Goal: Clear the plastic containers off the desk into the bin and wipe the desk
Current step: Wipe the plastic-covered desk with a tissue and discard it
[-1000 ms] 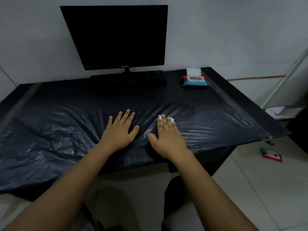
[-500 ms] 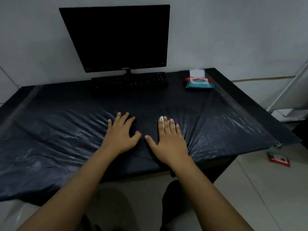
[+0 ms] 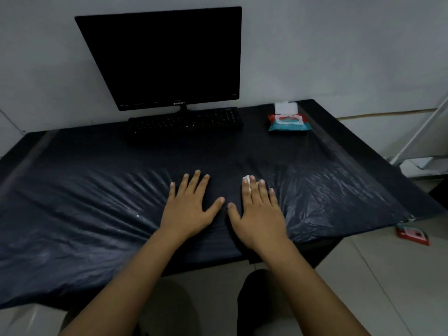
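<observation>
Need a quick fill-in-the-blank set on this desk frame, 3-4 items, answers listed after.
1. The right hand presses a small ____ wipe flat under its fingers.
2. The pack of wet wipes at the desk's far right has its lid ____.
3. The keyboard lies directly in front of the ____.
4. The left hand lies flat on the black ____ sheet that covers the desk.

Missing words: white; open; monitor; plastic

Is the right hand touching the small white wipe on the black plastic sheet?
Touching. In the head view, the right hand lies flat on the white wipe, which peeks out between its fingers.
</observation>
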